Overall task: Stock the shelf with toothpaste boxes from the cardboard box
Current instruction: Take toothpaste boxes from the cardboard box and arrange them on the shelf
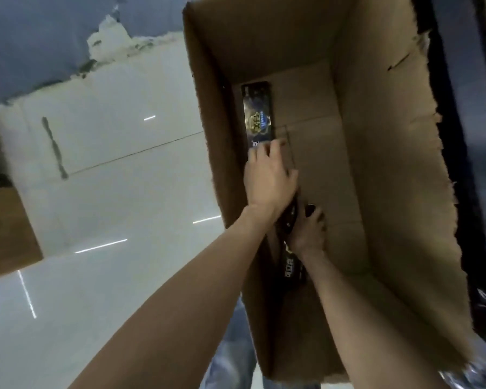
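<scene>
A large open cardboard box fills the right half of the head view, seen from above. On its bottom, along the left wall, lies a dark toothpaste box with gold print. My left hand reaches down palm-first, its fingertips resting on the near end of that box and the thumb spread apart. Closer to me, my right hand is closed around a second dark toothpaste box, which stands tilted under my left wrist. The shelf surface is not visible.
Pale floor tiles spread to the left of the carton. Another brown cardboard box sits at the left edge. A dark upright frame runs along the carton's torn right rim. My jeans show below.
</scene>
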The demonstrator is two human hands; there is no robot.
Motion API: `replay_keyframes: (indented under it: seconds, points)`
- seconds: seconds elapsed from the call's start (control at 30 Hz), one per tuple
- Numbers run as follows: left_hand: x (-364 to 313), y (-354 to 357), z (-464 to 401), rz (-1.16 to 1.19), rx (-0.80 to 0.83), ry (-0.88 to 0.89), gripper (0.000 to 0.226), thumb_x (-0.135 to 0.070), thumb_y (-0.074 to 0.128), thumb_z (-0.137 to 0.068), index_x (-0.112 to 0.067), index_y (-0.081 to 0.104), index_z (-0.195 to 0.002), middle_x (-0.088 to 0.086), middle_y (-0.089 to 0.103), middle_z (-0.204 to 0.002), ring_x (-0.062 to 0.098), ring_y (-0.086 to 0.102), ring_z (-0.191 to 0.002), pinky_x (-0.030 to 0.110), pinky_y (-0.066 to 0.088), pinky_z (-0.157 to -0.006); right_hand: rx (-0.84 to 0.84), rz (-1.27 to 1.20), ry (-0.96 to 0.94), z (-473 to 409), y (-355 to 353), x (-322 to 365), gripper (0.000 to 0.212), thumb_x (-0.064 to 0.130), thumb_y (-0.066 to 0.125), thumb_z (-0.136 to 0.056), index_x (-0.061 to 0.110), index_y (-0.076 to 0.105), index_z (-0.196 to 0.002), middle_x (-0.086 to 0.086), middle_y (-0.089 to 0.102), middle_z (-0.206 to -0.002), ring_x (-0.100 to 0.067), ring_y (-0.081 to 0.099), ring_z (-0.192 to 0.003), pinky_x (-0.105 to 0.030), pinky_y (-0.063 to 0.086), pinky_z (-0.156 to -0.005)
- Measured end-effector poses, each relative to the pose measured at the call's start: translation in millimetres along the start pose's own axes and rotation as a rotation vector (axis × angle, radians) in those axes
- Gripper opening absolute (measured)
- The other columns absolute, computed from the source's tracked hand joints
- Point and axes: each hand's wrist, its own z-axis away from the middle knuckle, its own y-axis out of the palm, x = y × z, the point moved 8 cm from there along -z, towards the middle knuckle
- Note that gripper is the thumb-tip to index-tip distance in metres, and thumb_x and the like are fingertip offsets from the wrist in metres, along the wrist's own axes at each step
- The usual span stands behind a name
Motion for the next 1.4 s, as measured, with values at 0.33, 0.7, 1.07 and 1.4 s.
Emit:
replay_keyframes:
  seconds: [0.33,0.7,1.07,1.4]
  points:
    - [52,69,-102,-0.277,-0.006,-0.202,0.094,-0.023,0.064,-0.087,-0.013,-0.004,-0.151,0.026,0.008,-0.153,0.034,0.036,-0.125,0.035,0.039,-0.099,-0.310,-0.292,-0.181,-37,-100,0,0.106,0.024,0.077,-0.074,0.029,0.001,-0.148,-0.016,0.038,-0.142,-0.035,0.049,-0.119,-0.044,0.046,-0.089]
    - [-3,3,-8,1.175,0.320,-0.539,0.078,-0.014,0.075,-0.047,-0.001,0.052,-0.121,0.011,0.067,-0.099,0.021,0.068,-0.078,0.027,0.054,-0.063,-0.217,-0.733,-0.111,69,-165,-6,0.070,0.030,0.077,-0.074,0.026,0.038,-0.132,0.008,0.061,-0.110,-0.006,0.057,-0.093,-0.019,0.040,-0.078]
    - [-93,-176,191,1.083,0.841,-0.116,0.078,-0.025,0.077,-0.055,-0.019,0.036,-0.122,-0.001,0.053,-0.112,0.008,0.066,-0.081,0.023,0.054,-0.069,-0.254,-1.030,-0.083,323,-239,-11,0.090,0.076,0.067,-0.058,0.044,0.028,-0.133,0.012,0.053,-0.132,-0.008,0.053,-0.119,-0.040,0.042,-0.103]
    - [-176,-274,289,0.604,0.775,0.368,0.054,-0.028,0.061,-0.089,-0.027,0.027,-0.130,-0.010,0.055,-0.112,-0.008,0.063,-0.086,0.013,0.051,-0.069,-0.795,-1.425,0.127,532,-227,-88,0.063,0.045,0.069,-0.080,0.040,0.031,-0.131,0.018,0.051,-0.120,-0.017,0.054,-0.116,-0.050,0.045,-0.100]
